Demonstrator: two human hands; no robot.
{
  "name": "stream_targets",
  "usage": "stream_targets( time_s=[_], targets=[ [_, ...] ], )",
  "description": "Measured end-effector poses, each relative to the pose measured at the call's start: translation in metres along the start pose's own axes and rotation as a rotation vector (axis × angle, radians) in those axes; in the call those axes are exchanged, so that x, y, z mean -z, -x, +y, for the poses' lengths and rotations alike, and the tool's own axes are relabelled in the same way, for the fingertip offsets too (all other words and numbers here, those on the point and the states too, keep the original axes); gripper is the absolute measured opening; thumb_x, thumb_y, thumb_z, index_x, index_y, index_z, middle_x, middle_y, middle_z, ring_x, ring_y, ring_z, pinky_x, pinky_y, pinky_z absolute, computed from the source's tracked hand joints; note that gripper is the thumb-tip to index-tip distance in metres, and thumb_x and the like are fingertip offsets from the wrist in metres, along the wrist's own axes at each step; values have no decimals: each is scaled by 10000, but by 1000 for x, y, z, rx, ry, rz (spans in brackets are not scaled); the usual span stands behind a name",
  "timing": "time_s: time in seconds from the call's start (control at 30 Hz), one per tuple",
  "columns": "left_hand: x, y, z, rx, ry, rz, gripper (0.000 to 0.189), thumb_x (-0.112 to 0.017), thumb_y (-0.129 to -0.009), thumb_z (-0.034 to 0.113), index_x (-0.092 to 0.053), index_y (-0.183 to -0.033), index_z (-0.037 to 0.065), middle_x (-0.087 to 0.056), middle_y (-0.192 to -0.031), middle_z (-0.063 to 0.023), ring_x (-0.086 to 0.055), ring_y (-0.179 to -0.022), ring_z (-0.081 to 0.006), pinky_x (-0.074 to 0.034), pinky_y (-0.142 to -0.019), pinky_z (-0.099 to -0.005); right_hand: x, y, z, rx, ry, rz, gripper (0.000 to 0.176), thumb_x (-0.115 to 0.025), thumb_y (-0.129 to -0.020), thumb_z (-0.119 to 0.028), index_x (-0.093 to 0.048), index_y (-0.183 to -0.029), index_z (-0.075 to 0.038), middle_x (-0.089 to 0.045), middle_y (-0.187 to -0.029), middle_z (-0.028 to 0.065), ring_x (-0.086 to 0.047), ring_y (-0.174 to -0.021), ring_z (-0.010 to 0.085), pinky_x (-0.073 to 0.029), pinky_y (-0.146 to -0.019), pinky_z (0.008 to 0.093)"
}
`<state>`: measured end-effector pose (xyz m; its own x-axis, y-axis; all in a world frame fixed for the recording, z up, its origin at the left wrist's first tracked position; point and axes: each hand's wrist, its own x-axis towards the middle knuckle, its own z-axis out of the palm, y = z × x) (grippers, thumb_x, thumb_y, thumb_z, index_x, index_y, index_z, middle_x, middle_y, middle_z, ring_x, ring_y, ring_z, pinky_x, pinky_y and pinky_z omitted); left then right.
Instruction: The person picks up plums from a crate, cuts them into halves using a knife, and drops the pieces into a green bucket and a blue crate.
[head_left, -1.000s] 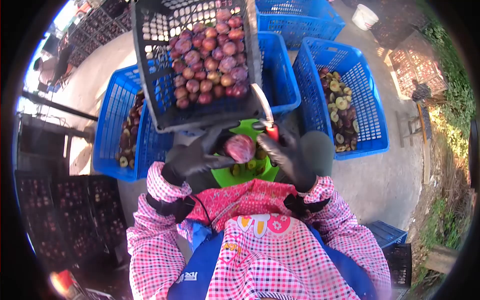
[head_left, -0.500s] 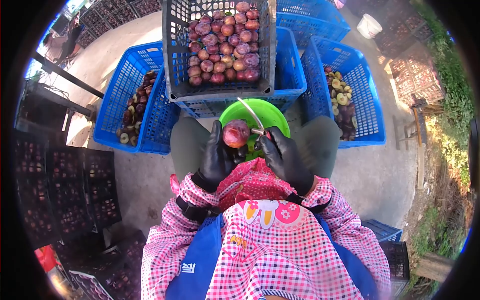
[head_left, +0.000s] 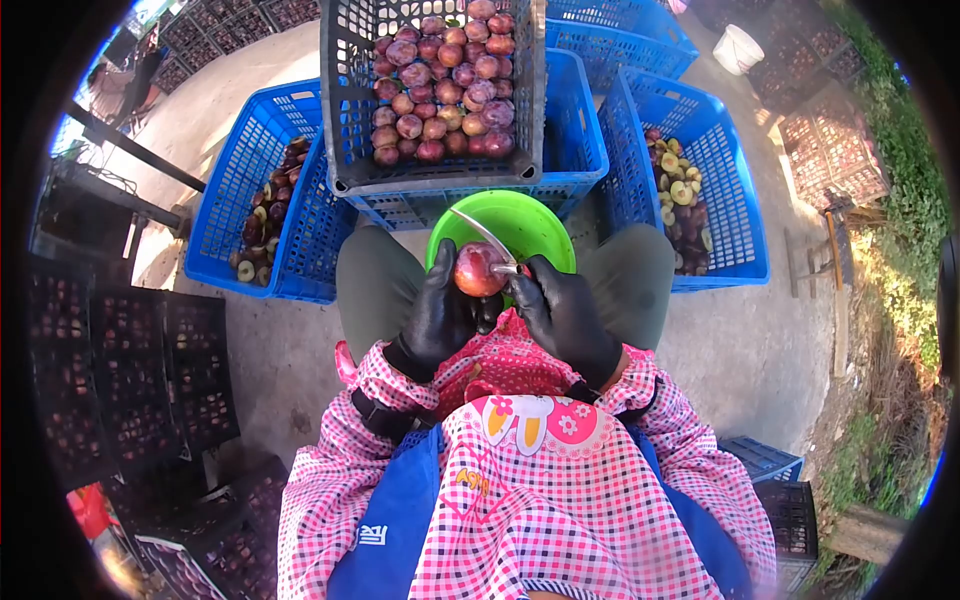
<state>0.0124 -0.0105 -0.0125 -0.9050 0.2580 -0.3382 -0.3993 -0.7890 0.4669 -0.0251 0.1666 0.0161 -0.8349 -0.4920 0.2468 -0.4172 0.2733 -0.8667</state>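
Observation:
Above my lap, my left hand point(head_left: 440, 310), in a black glove, has its fingers around a reddish-purple plum point(head_left: 478, 270). My right hand point(head_left: 562, 312), gloved the same way, is closed on the handle of a small curved knife point(head_left: 484, 232). The blade lies against the plum's upper right side, its tip pointing up and left. Just beyond my hands, a bright green basin point(head_left: 530, 222) sits between my knees. A black crate point(head_left: 340, 130) full of whole plums point(head_left: 450, 90) stands behind it, resting on a blue crate point(head_left: 575, 160).
A blue crate at the left point(head_left: 225, 170) and another at the right point(head_left: 735, 190) hold cut plum halves. Stacked dark crates point(head_left: 130, 370) line the left side. A white bucket point(head_left: 738, 50) stands at the back right, and plants edge the floor at right.
The knife has moved left and come against the plum. My right hand has come closer to my left, and the plum has turned slightly.

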Motion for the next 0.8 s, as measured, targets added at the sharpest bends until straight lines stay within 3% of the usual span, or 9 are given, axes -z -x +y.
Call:
stream_targets(
  time_s=[0.13,0.2,0.33,0.4,0.5,0.6,0.7,0.77,0.8],
  targets=[
    [-4,-2,-4,-62,-103,-94,579,-370,-990,615,-564,-1151,95,-640,-881,-54,-586,-636,-138,-447,-516,-253,-1,2,1,-24,133,17,209,-598,-956,-224,-553,-927,-22,-596,-692,223,-607,-644,436,-451,-548,487],
    [-10,-1,-6,-117,-191,31,647,-355,-972,648,-543,-1208,75,-635,-886,-59,-569,-599,-140,-429,-473,-242,-3,4,-1,-26,201,33,218,-604,-951,-235,-550,-914,-27,-594,-681,220,-604,-629,437,-454,-537,494],
    [2,-3,-1,-73,-306,-9,659,-353,-970,651,-538,-1218,69,-633,-844,-67,-542,-541,-134,-406,-442,-239,-11,6,7,13,207,93,223,-610,-943,-244,-545,-899,-35,-586,-651,212,-598,-583,427,-458,-506,492],
    [-2,0,4,-19,-251,-113,593,-356,-994,614,-576,-1104,74,-613,-800,-59,-531,-541,-128,-412,-472,-252,-13,5,8,27,196,118,221,-611,-941,-241,-542,-897,-36,-583,-643,210,-597,-572,423,-458,-498,489],
    [10,-6,3,16,-239,-120,593,-360,-990,617,-578,-1082,73,-599,-748,-54,-514,-514,-118,-395,-448,-243,-14,3,7,31,257,116,226,-614,-939,-251,-542,-898,-41,-583,-633,202,-599,-565,415,-459,-497,483],
    [0,-8,6,-38,-431,-15,578,-376,-988,610,-568,-1076,72,-596,-739,-49,-507,-505,-108,-388,-430,-247,-17,4,14,-11,310,84,241,-596,-949,-270,-544,-895,-41,-583,-637,211,-598,-582,430,-461,-507,496],
    [41,-20,9,86,-354,-235,544,-416,-993,568,-551,-1147,63,-616,-813,-63,-523,-518,-124,-416,-425,-269,-14,4,25,5,171,50,284,-534,-994,-312,-539,-881,-53,-561,-575,132,-574,-475,333,-425,-444,435],
    [29,-18,16,26,-335,-239,564,-476,-971,548,-512,-1240,53,-623,-932,-80,-570,-621,-141,-453,-485,-264,6,-6,21,-538,-742,-368,358,-437,-1041,-371,-535,-866,-74,-494,-536,31,-471,-386,171,-341,-386,322],
    [24,-14,15,-20,-299,-237,622,-535,-950,529,-474,-1333,43,-629,-1051,-96,-616,-723,-157,-490,-546,-259,26,-10,1,-673,-883,-499,419,-401,-1052,-413,-544,-856,-72,-363,-516,-22,-314,-374,70,-269,-376,218]
  ],
)
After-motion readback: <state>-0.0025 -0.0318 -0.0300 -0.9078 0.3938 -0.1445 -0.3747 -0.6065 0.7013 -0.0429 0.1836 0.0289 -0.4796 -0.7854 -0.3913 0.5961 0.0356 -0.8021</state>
